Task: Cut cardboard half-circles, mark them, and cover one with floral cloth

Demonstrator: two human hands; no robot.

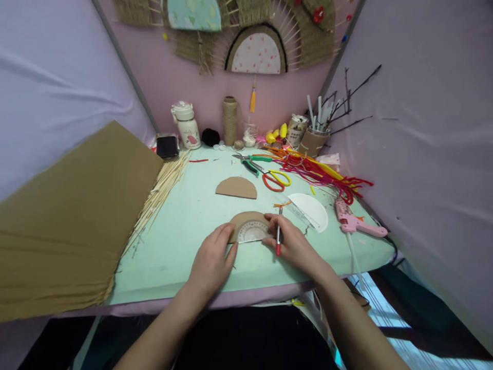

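Cardboard half-disc (243, 216) flat on desk (173, 264) in front of person, clear protractor (251, 232) laid over it. Left hand (215, 254) at its left end, can't tell if grip clamps the edge. Right hand (288, 239) at right end, grip closed around red-ended pen (278, 249). Second cardboard piece (236, 188) just beyond, scissors (274, 182) behind it to the right, pink glue gun (350, 222) far right.

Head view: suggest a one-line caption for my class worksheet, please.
Left hand and right hand steady a cardboard half-circle under a clear protractor, a pen or pencil held in the right.
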